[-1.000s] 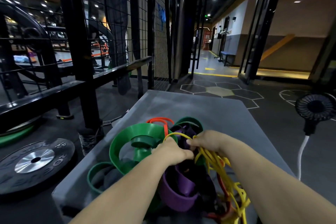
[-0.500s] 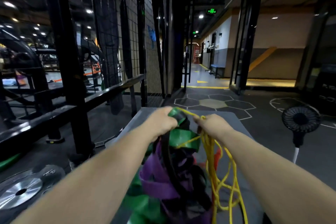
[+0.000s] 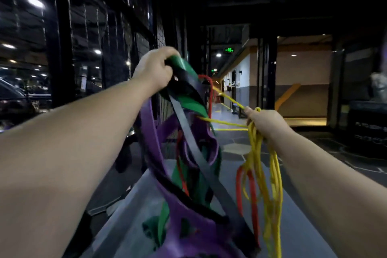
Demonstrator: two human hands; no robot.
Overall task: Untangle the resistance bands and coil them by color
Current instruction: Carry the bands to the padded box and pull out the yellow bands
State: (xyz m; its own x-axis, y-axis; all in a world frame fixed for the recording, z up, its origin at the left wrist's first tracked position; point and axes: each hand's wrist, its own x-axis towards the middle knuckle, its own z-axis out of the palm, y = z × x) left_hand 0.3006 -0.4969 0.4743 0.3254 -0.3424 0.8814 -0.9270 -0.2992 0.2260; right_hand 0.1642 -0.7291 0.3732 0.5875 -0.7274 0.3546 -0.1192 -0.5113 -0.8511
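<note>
Head view shows our left hand (image 3: 154,67) held high above the table (image 3: 297,226), fingers curled tight round the top of the tangle. In that fist we grip the green band (image 3: 184,67), and the black band (image 3: 188,130) and purple band (image 3: 150,132) run up into the same fist, though we cannot tell whether our fingers hold them too. From there the bunch hangs down in crossed loops, its lower end lying on the table near us. Purple loops take the left and bottom of the bunch, the black band cuts diagonally across its front, and green shows through between them. Our right hand (image 3: 267,124) sits lower and to the right, well apart from the left, closed round the yellow bands (image 3: 257,159). Two yellow strands stretch taut from the tangle across to this fist, and the rest of the yellow hangs below it in long loose loops reaching toward the table. A red band (image 3: 210,94) arches out behind the green near the top of the bunch, and red loops dangle among the yellow ones under our right hand. Whether these red parts are one band we cannot tell. Beyond our hands a green exit sign (image 3: 229,49) glows over a lit corridor.
</note>
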